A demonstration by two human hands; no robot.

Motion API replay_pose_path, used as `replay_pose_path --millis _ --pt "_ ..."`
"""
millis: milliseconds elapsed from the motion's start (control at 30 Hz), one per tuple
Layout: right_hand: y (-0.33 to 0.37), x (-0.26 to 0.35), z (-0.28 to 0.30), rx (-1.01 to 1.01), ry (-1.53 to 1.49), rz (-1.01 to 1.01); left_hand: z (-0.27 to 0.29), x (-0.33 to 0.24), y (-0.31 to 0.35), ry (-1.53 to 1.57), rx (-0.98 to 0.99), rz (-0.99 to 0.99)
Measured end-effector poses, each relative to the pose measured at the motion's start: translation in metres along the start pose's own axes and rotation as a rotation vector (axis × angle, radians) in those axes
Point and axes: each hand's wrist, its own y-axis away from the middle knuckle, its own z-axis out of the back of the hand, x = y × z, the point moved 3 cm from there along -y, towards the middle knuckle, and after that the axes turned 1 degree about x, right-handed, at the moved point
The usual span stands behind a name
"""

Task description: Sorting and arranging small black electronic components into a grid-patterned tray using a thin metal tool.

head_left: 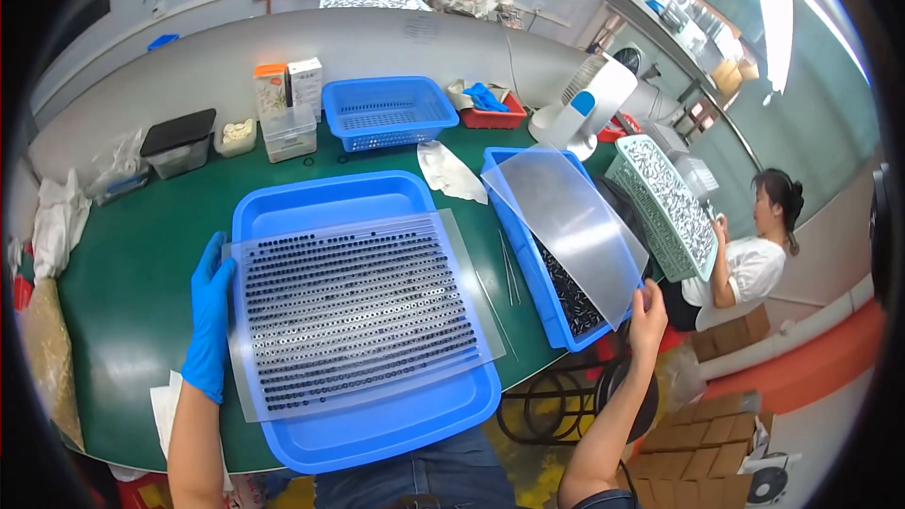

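Observation:
My left hand [209, 320], in a blue glove, grips the left edge of a clear plate [247, 386] that lies across a large blue tray [330, 198]. Many rows of small black parts [363, 306] cover the plate; their exact kind is too small to tell. My bare right hand [648, 313] pinches the lower right corner of a translucent plastic sheet [570, 226]. That sheet slants over a blue bin [528, 269], partly hiding it. Below its edge, small dark pieces [567, 292] show in the bin.
Thin metal tools [510, 269] and a white cloth [451, 172] lie between tray and bin. Behind stand a blue basket [391, 113], a red box [492, 113], plastic containers [287, 132] and a fan [584, 104]. A person [749, 254] works at right beside a green basket [660, 207]; another sits opposite.

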Motion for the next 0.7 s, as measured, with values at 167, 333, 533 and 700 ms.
replay_pose_path --millis 167,333,533,700 --pt "-0.027 -0.027 -0.012 0.234 0.04 -0.174 -0.003 -0.005 0.0 -0.084 -0.014 -0.038" --pt "-0.039 -0.041 -0.016 0.339 -0.434 -0.461 -0.01 -0.006 0.0 -0.095 -0.024 -0.069" --pt "-0.032 -0.041 -0.031 0.378 -1.245 -0.412 -0.009 -0.002 -0.001 -0.047 -0.017 -0.059" --pt "-0.035 -0.039 -0.028 0.313 -1.556 -0.38 -0.012 0.002 -0.008 0.055 -0.011 -0.071"
